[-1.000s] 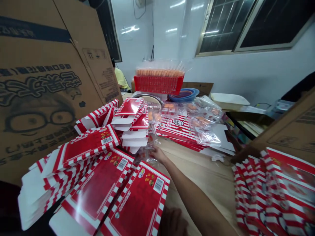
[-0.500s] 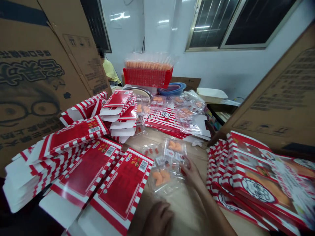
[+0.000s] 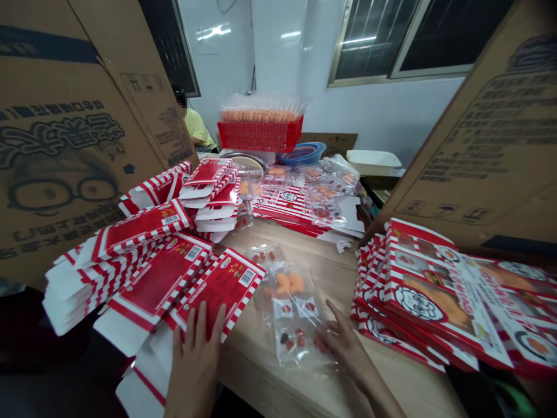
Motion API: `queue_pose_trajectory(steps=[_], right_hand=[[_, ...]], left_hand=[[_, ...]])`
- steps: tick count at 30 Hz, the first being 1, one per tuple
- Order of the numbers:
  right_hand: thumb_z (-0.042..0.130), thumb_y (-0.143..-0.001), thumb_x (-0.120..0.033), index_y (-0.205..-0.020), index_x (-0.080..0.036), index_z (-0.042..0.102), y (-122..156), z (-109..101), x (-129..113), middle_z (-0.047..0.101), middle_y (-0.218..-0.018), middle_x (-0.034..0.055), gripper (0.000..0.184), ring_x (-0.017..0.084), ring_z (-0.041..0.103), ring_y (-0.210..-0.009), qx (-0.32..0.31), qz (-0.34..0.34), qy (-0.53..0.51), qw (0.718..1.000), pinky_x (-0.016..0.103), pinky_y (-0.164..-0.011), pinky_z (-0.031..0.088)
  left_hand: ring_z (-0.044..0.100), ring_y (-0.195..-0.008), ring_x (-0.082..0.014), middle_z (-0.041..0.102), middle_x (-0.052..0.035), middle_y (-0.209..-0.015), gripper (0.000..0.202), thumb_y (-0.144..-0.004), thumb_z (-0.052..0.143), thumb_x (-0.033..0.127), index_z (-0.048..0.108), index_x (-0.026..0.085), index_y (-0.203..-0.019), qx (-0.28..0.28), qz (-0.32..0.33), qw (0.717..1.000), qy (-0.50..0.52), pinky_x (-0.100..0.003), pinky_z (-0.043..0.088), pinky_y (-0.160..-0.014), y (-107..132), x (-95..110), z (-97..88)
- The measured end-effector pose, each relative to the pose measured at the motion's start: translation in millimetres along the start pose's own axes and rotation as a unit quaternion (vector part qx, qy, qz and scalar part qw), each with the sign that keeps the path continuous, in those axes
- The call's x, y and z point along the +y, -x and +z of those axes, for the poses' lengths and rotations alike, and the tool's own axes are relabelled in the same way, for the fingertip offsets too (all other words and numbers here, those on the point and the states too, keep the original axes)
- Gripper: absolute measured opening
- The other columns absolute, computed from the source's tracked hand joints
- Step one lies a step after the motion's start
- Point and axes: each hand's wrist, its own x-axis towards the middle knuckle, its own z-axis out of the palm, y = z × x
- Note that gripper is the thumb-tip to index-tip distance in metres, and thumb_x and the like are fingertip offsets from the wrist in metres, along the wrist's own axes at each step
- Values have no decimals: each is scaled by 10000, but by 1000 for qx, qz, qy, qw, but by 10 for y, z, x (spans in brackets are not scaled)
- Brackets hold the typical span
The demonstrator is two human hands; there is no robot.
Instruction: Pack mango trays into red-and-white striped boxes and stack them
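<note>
My left hand [image 3: 198, 342] lies with its fingers spread on a red-and-white striped flat box [image 3: 226, 284], the nearest of several at the left. In front of me on the wooden table is a clear plastic packet [image 3: 296, 316] with orange pieces, small white sachets and dark red pieces inside. My right hand [image 3: 343, 339] grips the packet's right edge, one finger stretched out above it; the fingertips are blurred. Another clear packet [image 3: 265, 255] with reddish pieces lies partly under it, just behind.
Finished-looking striped boxes [image 3: 426, 290] are stacked at the right. Tall cardboard cartons [image 3: 56, 174] flank both sides. More packets [image 3: 324, 191] lie on striped card farther back, near a red basket [image 3: 261, 136] and a blue basin [image 3: 304, 154]. A person in yellow [image 3: 199, 128] sits behind.
My left hand has moved left and forward onto the striped box. The packet by my right hand has come nearer and now lies lengthwise; the right hand has moved slightly nearer too.
</note>
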Motion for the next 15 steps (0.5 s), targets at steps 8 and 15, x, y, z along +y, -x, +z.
queue_pose_trajectory(steps=[8, 15], right_hand=[[717, -565, -517, -910, -193, 641, 481, -335, -251, 697, -708, 37, 480, 275, 670, -762, -50, -5, 82, 995, 355, -683, 514], [739, -601, -459, -960, -233, 572, 921, -536, -722, 697, -904, 58, 456, 237, 684, -796, 249, -231, 62, 938, 305, -657, 561]], left_hand=[[534, -1130, -393, 560, -269, -1237, 485, -837, 352, 204, 518, 36, -1261, 52, 9, 997, -60, -589, 373, -915, 319, -454, -105], [635, -969, -277, 711, -100, -1031, 395, -793, 370, 108, 645, 163, -1072, 28, 104, 994, -7, -454, 438, -876, 433, -638, -48]])
